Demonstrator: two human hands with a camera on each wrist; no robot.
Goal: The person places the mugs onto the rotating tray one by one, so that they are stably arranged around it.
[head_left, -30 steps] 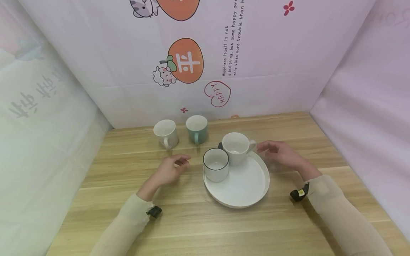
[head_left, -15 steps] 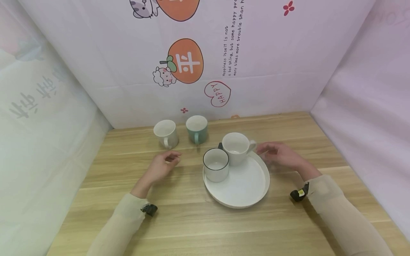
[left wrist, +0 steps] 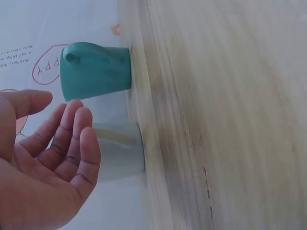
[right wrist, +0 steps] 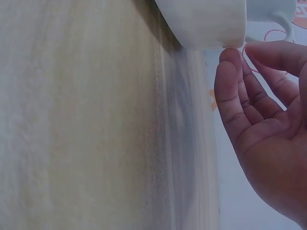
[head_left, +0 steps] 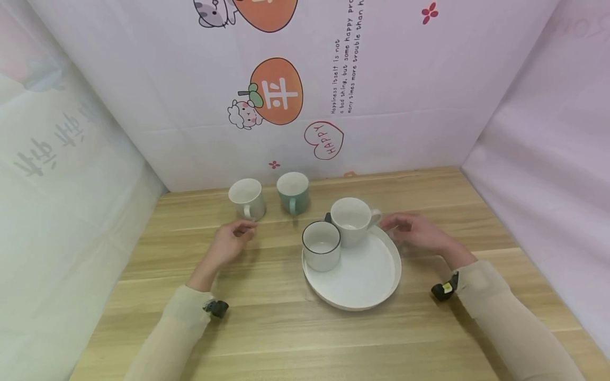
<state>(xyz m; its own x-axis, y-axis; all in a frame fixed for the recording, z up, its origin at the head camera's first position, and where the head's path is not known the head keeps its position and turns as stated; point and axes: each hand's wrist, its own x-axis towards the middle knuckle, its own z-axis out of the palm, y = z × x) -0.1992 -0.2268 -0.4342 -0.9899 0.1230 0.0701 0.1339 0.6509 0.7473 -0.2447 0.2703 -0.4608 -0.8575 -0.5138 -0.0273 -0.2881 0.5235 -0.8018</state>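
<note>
My left hand (head_left: 226,243) is over the table just in front of a pale grey-white mug (head_left: 256,205), fingers loosely bent and holding nothing. In the left wrist view its cupped fingers overlap that mug, and a teal mug (left wrist: 93,74) stands beyond it. A round white tray (head_left: 364,280) carries a larger white mug (head_left: 350,219) at its back and a black-rimmed white mug (head_left: 321,258) at its left. By the tray's right rim, near the larger mug's handle, is my right hand (head_left: 421,233). Its relaxed fingertips lie right at the tray's wall (right wrist: 208,24) in the right wrist view.
The wooden table (head_left: 267,328) meets a printed white cloth backdrop (head_left: 400,121) behind the mugs. More white cloth hangs along the left and right sides. Both sleeves have a small black device at the cuff.
My left hand has moved left and slightly back, away from the tray and toward the pale mug. The right hand, tray and mugs stay about where they were.
</note>
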